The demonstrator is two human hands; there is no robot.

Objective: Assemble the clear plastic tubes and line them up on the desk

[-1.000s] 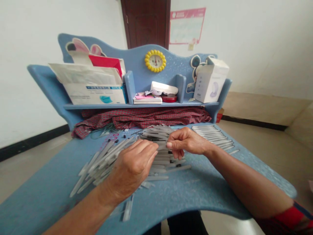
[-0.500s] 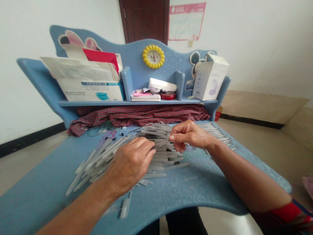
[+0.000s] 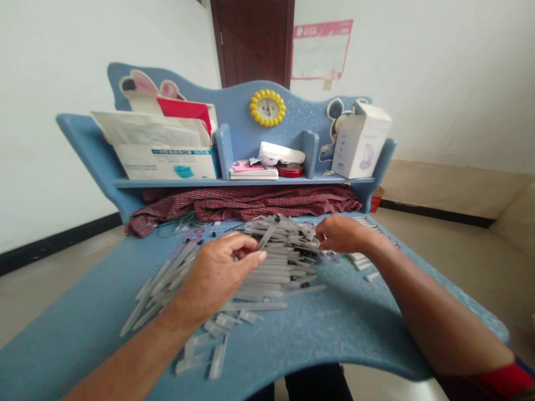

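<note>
My left hand [image 3: 223, 267] pinches a translucent pen barrel [image 3: 268, 234] between thumb and fingers, its far end pointing up and away. Beneath it spreads a pile of frosted pen barrels [image 3: 267, 272], some with small black parts at their ends. My right hand [image 3: 340, 234] is at the right edge of that pile, fingers curled together; what they hold, if anything, is hidden. More barrels [image 3: 167, 284] lie slantwise left of my left hand. Several clear pen caps [image 3: 217, 356] lie near the table's front edge.
The blue table [image 3: 334, 334] has a raised shelf at the back. On it stand a mask box [image 3: 167, 161], a white box [image 3: 361, 142] and a red tin [image 3: 290, 170]. A checked cloth [image 3: 246, 201] is bunched below. Slim tubes [image 3: 368, 223] lie in a row behind my right hand.
My right hand has drawn away to the right from my left hand. The barrel in my left hand now points upward. The view has shifted slightly.
</note>
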